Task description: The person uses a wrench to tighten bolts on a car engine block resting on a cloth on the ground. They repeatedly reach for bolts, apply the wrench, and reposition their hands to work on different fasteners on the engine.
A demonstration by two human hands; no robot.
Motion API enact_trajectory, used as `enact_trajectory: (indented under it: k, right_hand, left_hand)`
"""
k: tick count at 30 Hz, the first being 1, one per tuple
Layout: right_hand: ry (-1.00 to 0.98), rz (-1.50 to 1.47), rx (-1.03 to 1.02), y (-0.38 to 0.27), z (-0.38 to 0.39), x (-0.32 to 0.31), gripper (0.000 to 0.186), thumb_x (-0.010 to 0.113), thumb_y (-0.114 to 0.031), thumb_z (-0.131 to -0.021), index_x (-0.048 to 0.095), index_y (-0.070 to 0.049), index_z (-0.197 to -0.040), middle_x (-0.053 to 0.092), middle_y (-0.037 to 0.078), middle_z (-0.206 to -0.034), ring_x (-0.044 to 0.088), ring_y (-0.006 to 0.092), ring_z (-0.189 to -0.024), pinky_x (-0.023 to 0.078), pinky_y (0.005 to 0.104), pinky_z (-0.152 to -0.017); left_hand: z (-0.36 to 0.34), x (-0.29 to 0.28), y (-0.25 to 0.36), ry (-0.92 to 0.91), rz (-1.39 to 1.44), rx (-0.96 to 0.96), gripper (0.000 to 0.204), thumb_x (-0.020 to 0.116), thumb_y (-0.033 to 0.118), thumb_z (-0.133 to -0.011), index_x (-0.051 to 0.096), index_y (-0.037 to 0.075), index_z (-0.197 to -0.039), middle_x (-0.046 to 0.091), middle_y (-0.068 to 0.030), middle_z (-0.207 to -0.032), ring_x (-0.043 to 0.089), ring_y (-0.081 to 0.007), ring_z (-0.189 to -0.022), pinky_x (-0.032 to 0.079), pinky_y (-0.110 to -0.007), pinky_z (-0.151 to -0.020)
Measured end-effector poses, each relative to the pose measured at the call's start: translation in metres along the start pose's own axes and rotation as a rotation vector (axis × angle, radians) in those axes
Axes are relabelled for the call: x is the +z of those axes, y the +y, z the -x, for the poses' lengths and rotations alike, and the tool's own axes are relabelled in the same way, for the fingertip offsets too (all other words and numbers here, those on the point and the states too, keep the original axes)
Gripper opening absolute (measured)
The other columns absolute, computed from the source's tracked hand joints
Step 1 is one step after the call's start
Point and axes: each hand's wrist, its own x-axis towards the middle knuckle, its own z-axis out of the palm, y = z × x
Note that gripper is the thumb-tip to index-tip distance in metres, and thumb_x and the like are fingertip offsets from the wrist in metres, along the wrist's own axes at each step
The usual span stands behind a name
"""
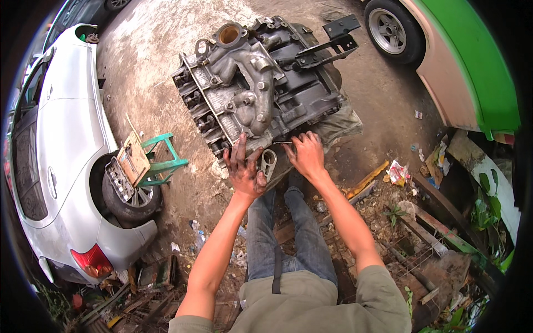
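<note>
A greasy engine block (311,100) rests on its side, with a cast metal manifold (261,91) on top. My left hand (245,175) is at its near edge, palm partly up, fingers spread and blackened with grease. Beside those fingers a metal lifting bracket (268,162) with a round hole sticks out toward me. My right hand (306,155) is against the near side of the engine. Its thumb and fingers pinch a thin rod-like piece (282,142) that points left; its exact kind is too small to tell.
A black slotted bracket (327,50) juts from the engine's far right. Left stand a silver car (72,127) and a green plastic stool (166,158) with a cylinder head (119,180) beside it. A green vehicle (472,55) is at right. Scrap wood (427,233) and litter lie near my legs.
</note>
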Motion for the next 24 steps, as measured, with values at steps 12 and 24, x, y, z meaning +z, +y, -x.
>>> enact_trajectory:
  k: [12, 24]
  right_hand:
    - [-0.091, 0.128, 0.008, -0.021, -0.006, -0.013, 0.027, 0.068, -0.028, -0.087, 0.069, -0.002, -0.089, 0.066, 0.015, -0.089, 0.06, 0.0304, -0.093, 0.045, 0.0414, -0.086]
    - [-0.251, 0.209, -0.045, -0.004, -0.015, -0.003, 0.021, 0.067, -0.023, -0.084, 0.069, -0.003, -0.084, 0.07, 0.017, -0.081, 0.067, 0.0327, -0.087, 0.047, 0.0466, -0.089]
  left_hand:
    - [0.001, 0.002, 0.0, -0.003, 0.012, -0.014, 0.057, 0.027, 0.045, -0.098, 0.064, 0.008, -0.119, 0.037, -0.0203, -0.154, 0.036, -0.0379, -0.14, 0.017, -0.057, -0.115]
    - [0.001, 0.0, 0.0, 0.0, -0.009, -0.007, 0.054, 0.028, 0.042, -0.097, 0.064, 0.011, -0.122, 0.039, -0.0185, -0.154, 0.038, -0.0357, -0.138, 0.019, -0.056, -0.115]
